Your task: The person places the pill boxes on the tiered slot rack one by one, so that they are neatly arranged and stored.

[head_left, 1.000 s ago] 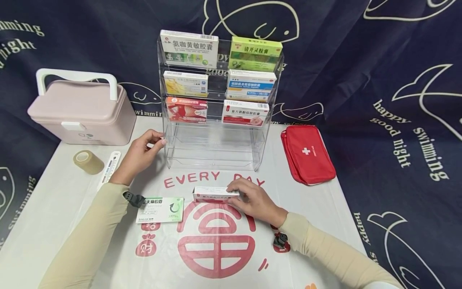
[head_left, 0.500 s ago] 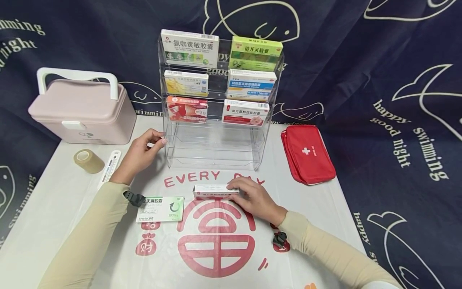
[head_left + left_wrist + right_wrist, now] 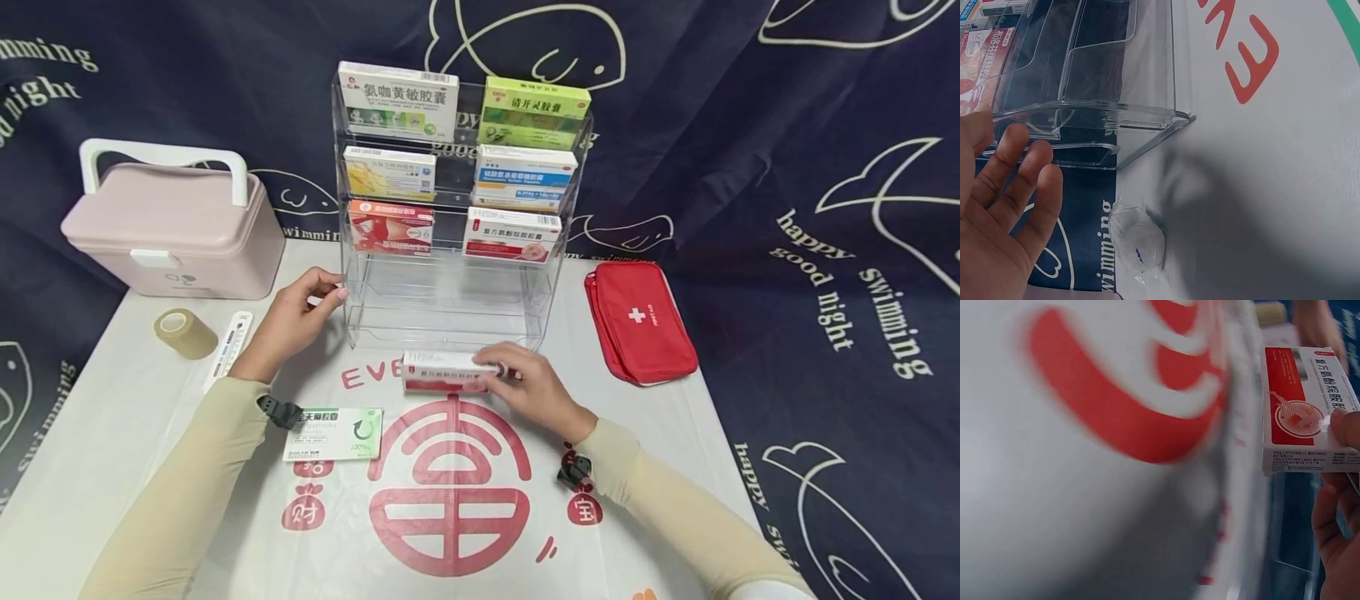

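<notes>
My right hand (image 3: pixel 525 387) grips a red-and-white medicine box (image 3: pixel 442 372) by its right end, in front of the clear display rack (image 3: pixel 442 329). In the right wrist view the thumb (image 3: pixel 1349 429) lies on the box's printed front, with fingers behind it. My left hand (image 3: pixel 296 317) holds the rack's left side edge between thumb and index finger; its other fingers (image 3: pixel 1041 200) stay loosely bent in the left wrist view. Several medicine boxes fill the three upper tiers, among them a like red-and-white box (image 3: pixel 512 236) at right. The lowest tiers hold none.
A green-and-white medicine box (image 3: pixel 333 435) lies flat by my left wrist. To the left stand a pink carry case (image 3: pixel 168 229), a tan tape roll (image 3: pixel 185 333) and a white thermometer strip (image 3: pixel 228 350). A red first-aid pouch (image 3: pixel 641 323) lies right of the rack.
My right hand has moved the red-and-white box away from me toward the rack, tipping its front more into view. My left hand has stayed at the rack's side.
</notes>
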`<state>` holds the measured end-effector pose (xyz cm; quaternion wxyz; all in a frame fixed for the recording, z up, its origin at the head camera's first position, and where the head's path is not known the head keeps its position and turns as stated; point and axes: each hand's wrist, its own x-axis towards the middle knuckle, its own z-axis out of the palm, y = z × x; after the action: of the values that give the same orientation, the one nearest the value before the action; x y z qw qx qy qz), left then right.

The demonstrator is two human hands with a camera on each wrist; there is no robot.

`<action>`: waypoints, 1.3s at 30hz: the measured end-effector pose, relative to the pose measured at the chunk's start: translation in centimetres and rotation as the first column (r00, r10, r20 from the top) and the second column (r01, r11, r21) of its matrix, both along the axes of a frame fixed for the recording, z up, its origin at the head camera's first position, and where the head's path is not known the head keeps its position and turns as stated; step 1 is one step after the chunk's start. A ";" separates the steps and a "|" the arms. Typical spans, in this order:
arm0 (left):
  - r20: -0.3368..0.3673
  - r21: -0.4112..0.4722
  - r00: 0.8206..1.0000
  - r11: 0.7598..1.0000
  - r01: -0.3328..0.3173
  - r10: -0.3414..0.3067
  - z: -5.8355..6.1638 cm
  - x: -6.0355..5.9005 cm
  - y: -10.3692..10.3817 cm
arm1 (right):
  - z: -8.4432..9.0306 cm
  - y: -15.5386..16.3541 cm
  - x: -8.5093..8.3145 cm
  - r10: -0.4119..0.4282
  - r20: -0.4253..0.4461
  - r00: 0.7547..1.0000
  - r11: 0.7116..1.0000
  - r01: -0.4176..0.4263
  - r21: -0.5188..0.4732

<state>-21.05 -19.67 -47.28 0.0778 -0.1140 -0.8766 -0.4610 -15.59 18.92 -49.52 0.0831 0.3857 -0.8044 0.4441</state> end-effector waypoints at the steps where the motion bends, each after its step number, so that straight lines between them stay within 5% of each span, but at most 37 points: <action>1: 0.003 -0.001 1.000 1.000 0.000 0.000 0.0 0.0 0.0 | 0.5 -0.2 -0.6 -0.017 -0.008 1.000 0.999 0.017 -0.028; 7: 0.007 -0.010 1.000 1.000 -0.013 0.013 0.0 0.1 -0.2 | 4.0 -1.7 -4.2 -0.085 -0.013 0.996 0.991 0.083 -0.106; 16: -0.001 -0.028 1.000 1.000 -0.003 0.003 0.0 -0.1 -0.2 | 6.8 -4.9 -8.2 -0.096 -0.061 0.994 0.994 0.092 -0.053; 39: -0.001 -0.026 1.000 1.000 0.000 0.000 0.7 -0.1 0.0 | 6.9 -8.6 -10.2 -0.034 -0.183 0.982 0.996 0.049 0.074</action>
<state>-21.17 -19.66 -46.63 0.0766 -0.1153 -0.8824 -0.4497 -25.76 10.37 -42.62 0.1503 0.4107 -0.8180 0.3736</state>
